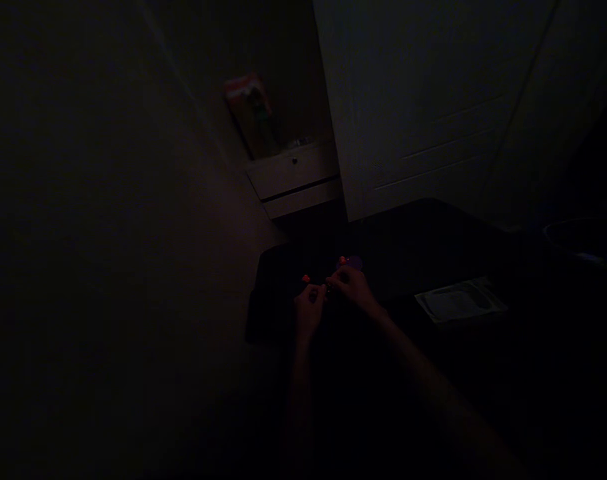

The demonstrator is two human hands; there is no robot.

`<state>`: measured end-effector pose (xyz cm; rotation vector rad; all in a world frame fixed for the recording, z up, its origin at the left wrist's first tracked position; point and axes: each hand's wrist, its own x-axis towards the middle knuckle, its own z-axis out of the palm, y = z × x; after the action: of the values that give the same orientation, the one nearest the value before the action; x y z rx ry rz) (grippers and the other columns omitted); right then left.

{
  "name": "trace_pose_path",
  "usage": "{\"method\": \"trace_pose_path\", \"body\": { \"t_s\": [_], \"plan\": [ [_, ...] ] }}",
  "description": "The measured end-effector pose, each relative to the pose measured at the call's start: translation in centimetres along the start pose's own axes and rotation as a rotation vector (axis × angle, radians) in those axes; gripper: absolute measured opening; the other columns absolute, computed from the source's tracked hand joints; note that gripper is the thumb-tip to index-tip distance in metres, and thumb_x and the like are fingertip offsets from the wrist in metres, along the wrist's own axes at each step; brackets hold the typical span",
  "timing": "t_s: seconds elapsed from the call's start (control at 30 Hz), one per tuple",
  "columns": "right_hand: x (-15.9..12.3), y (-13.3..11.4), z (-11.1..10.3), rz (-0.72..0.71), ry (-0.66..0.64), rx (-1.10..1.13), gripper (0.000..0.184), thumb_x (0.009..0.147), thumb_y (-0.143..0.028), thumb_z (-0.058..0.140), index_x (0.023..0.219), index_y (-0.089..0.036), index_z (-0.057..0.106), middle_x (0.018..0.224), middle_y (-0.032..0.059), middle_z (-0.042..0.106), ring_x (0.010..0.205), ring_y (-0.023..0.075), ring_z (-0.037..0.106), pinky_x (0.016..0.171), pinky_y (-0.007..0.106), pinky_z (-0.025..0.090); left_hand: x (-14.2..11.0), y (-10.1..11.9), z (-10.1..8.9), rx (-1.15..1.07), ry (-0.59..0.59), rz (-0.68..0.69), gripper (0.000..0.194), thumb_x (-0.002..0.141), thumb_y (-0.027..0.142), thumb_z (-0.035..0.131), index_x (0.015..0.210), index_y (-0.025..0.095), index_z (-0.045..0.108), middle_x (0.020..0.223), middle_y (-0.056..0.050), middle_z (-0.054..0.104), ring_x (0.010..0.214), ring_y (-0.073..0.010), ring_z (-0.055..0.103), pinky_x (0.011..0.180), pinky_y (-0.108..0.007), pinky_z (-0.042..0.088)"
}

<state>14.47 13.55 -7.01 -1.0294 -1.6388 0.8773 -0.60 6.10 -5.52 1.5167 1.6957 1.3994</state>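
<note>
The scene is very dark. My left hand [309, 309] is closed in a pinch, its fingertips close to those of my right hand [352, 285]. My right hand pinches as well, thumb and forefinger pointing left. Whatever lies between the fingertips is small and too dark to name. Just beyond my left hand is a small orange-red piece [306, 278]. A second orange-red piece [342, 259] lies past my right hand, beside a purple roundish thing [355, 263] partly hidden by that hand.
Both hands are over a dark table [413, 233]. To the right lies a pale printed sheet or packet [462, 300]. Behind stand a white drawer unit [298, 175], with a red-topped box [250, 113] on it, and a pale panelled door [408, 100]. A wall [183, 200] runs along the left.
</note>
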Motion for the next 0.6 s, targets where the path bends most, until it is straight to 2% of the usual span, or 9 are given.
{"method": "trace_pose_path", "body": {
  "t_s": [0.2,0.6],
  "plan": [
    [-0.17,-0.07,0.09,-0.028,0.003,0.074,0.014,0.084,-0.034,0.074,0.081,-0.021,0.071,0.08,0.0032,0.075,0.075,0.0199,0.068,0.072,0.031,0.052,-0.2,0.09,-0.13,0.007,0.01,0.003,0.028,0.09,0.046,0.067,0.081,0.019,0.07,0.069,-0.004,0.074,0.067,-0.0195,0.071,0.066,-0.028,0.05],
    [-0.25,-0.41,-0.25,-0.026,0.004,0.081,0.009,0.082,-0.029,0.072,0.084,-0.021,0.073,0.085,0.0042,0.077,0.079,0.021,0.07,0.075,0.034,0.054,-0.37,0.77,-0.11,0.015,0.012,0.006,0.028,0.09,0.044,0.067,0.08,0.018,0.07,0.069,-0.005,0.074,0.068,-0.0198,0.072,0.066,-0.028,0.051]
  ]
}}
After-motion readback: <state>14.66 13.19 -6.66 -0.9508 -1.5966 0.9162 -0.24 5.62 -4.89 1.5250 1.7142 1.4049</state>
